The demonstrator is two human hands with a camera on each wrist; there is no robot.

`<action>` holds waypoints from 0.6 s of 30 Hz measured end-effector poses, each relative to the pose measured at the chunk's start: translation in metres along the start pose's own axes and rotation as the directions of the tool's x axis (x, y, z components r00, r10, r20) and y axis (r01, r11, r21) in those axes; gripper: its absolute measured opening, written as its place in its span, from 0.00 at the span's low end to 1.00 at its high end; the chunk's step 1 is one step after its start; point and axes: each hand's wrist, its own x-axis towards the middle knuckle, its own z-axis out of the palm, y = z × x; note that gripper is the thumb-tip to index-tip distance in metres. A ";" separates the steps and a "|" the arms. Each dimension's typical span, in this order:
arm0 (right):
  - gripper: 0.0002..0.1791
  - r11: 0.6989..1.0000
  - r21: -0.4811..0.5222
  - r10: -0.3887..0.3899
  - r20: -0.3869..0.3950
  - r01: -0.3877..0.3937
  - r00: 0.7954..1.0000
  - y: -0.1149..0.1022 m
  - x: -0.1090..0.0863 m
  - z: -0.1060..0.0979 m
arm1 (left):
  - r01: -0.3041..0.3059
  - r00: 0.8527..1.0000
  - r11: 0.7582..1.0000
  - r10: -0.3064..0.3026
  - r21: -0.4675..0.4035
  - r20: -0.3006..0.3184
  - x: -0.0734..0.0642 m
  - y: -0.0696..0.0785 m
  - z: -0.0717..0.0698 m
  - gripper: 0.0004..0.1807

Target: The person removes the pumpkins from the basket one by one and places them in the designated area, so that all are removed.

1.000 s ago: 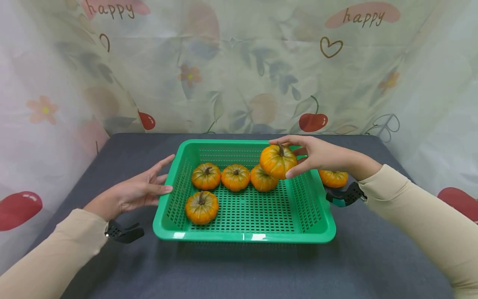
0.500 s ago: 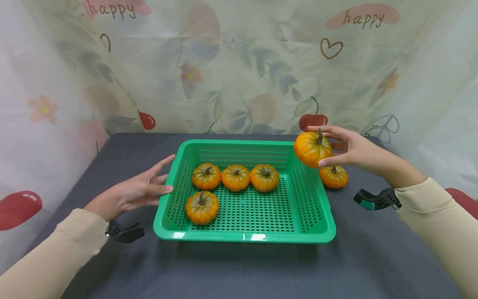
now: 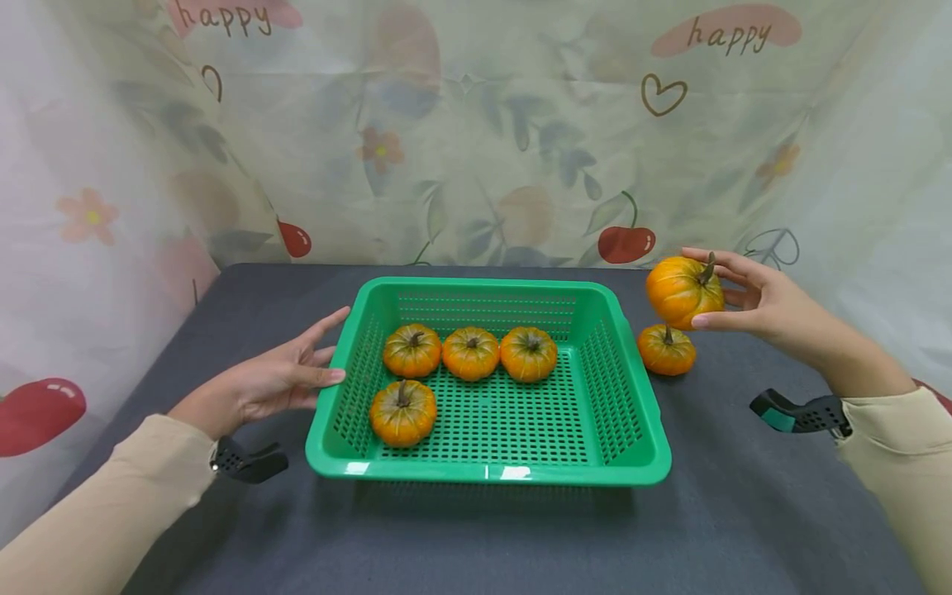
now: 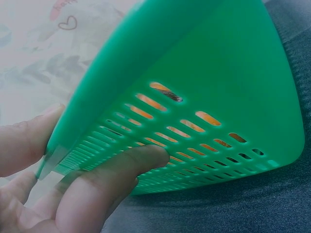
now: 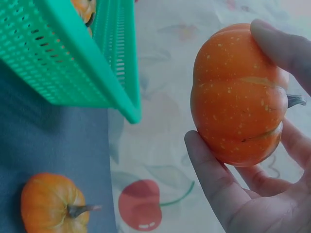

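To the right of the green plastic basket (image 3: 483, 475), my right hand (image 3: 773, 310) holds a small orange pumpkin (image 3: 683, 291) in the air, its stem tilted toward the palm. Thumb and fingers grip this pumpkin around its sides in the right wrist view. At the basket's left side, my left hand (image 3: 286, 376) holds the rim with the thumb over it. One of its fingers (image 4: 146, 158) presses the slotted outer wall in the left wrist view. Inside the basket, a row of three pumpkins (image 3: 471, 354) lies at the back, with another pumpkin (image 3: 403, 413) at front left.
Just outside the basket's right wall, a further pumpkin (image 3: 666, 350) rests on the dark grey tabletop (image 3: 476, 537), below the held one. Behind the table hangs a patterned curtain (image 3: 461, 165), and similar cloth closes off both sides.
My right hand has carried its pumpkin rightward from above the basket to beyond its right rim. The right pumpkin of the back row is now fully uncovered. Left hand and basket have stayed put.
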 end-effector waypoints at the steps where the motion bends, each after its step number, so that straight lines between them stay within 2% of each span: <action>1: 0.39 1.000 -0.001 0.007 -0.005 -0.007 1.000 0.003 -0.001 -0.001 | -0.001 1.000 1.000 0.001 0.001 0.000 0.000 0.000 0.000 0.55; 12: 0.37 0.998 0.006 0.056 -0.040 -0.056 0.998 0.024 -0.012 -0.005 | 0.001 1.000 1.000 -0.001 -0.004 -0.003 0.001 -0.001 0.000 0.55; 18: 0.36 0.993 -0.020 0.113 -0.073 -0.115 0.991 0.040 -0.021 -0.006 | 0.001 1.000 1.000 -0.001 -0.008 -0.002 0.001 0.000 0.000 0.55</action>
